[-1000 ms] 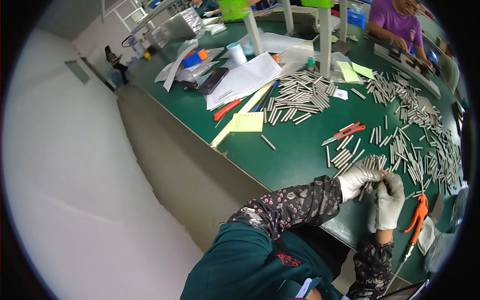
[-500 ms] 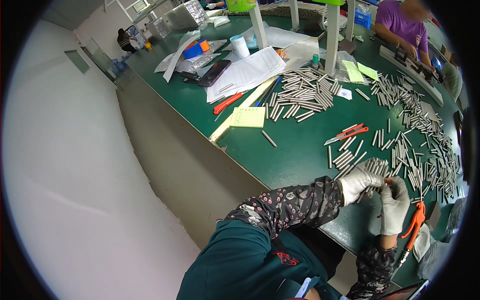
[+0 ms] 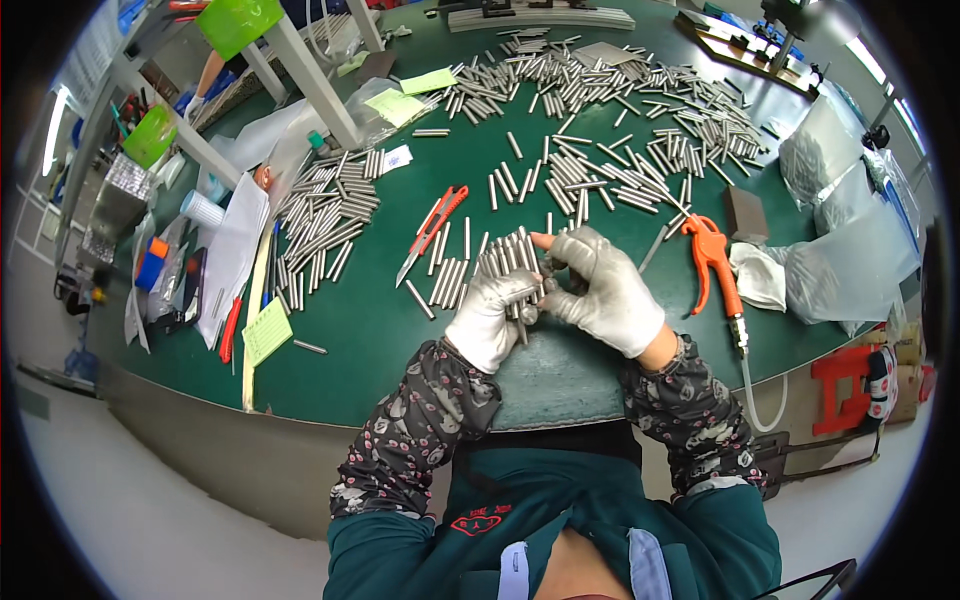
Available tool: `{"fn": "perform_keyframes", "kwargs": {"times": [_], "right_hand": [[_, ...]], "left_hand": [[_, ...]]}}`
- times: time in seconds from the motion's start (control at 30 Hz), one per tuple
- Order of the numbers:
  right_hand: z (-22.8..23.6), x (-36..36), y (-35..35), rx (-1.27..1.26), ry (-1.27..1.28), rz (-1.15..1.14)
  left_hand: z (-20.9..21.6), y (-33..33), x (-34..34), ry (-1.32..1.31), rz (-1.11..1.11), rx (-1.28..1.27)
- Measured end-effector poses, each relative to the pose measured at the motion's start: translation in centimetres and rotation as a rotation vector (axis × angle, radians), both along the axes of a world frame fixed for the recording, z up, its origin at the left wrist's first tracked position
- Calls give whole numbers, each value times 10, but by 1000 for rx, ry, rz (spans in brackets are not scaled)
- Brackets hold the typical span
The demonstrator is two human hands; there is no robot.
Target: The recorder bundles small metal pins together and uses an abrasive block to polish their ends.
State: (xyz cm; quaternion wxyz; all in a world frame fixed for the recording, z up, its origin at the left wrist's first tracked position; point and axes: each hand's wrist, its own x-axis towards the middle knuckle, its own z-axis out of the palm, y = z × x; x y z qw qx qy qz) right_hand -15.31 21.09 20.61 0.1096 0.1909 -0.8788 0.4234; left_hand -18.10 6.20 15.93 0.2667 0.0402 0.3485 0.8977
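Note:
My left hand (image 3: 488, 322), in a white glove, is closed around a row of short metal pins (image 3: 510, 253) held above the green table. At the right side of this bundle my right hand (image 3: 610, 295), also gloved, has its fingers bent against the pins. One bare fingertip shows through that glove. Exactly which pins the right fingers grip is partly hidden. Just left of the bundle several loose pins (image 3: 450, 284) lie side by side on the tabletop. A red utility knife (image 3: 440, 222) with its blade out rests beyond them.
Large heaps of metal pins (image 3: 590, 85) spread over the far table, with another pile (image 3: 335, 205) at left. An orange air blow gun (image 3: 712, 262) with a hose lies right, near a dark block (image 3: 745, 214), a white cloth (image 3: 760, 278) and plastic bags (image 3: 840, 275). Papers (image 3: 235, 240) lie left.
The whole view has swung round to the right, so the hands now show near the middle. Both hands stay together at the bundle of pins.

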Motion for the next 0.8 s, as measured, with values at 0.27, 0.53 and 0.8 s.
{"fn": "perform_keyframes", "kwargs": {"times": [0.27,0.53,0.8], "right_hand": [[-1,2,-3,126,4,42],[-4,13,-15,326,120,-20],[-22,14,-18,153,-259,-90]], "left_hand": [[3,-5,0,3,5,-30],[4,-4,-4,-126,172,-6],[-3,-6,-6,-92,114,81]]}}
